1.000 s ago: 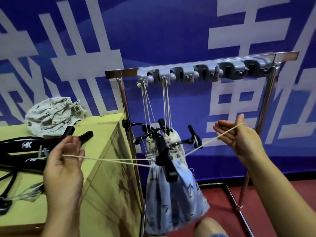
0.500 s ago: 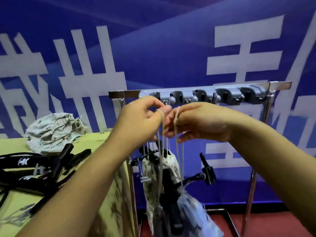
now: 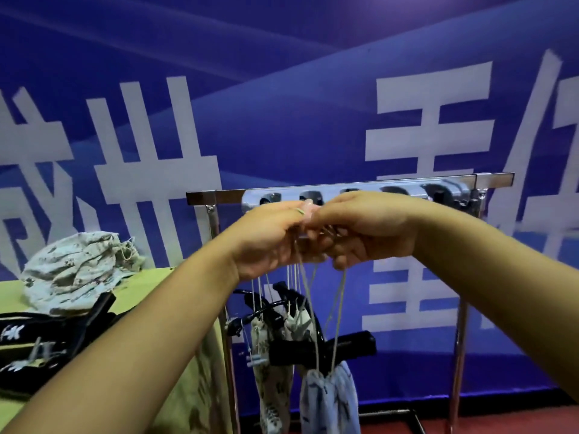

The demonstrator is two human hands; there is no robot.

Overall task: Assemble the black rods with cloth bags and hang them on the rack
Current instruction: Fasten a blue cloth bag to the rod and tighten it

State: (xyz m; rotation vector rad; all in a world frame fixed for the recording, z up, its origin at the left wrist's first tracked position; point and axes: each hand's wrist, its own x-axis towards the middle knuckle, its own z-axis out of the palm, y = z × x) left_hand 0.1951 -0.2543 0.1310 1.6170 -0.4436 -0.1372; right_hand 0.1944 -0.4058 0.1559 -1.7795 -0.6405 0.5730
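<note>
Both hands have risen from waist height to the rack's grey hook strip (image 3: 360,191). The left hand (image 3: 269,239) and right hand (image 3: 366,233) each pinch the drawstring (image 3: 340,296) (fingertips touching), so the blue cloth bag (image 3: 329,399), hanging below, seems about to be hooked.

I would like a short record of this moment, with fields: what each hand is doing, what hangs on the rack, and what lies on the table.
left hand: raised in front of the hook bar, pinching the drawstring
right hand: raised beside the left, fingers curled round the same drawstring
rack: metal frame carrying a grey hook bar
hanging below: blue cloth bag on the held drawstring; patterned cloth bag beside it; black rods sticking out of them
table: crumpled cloth bags and loose black rods
</note>
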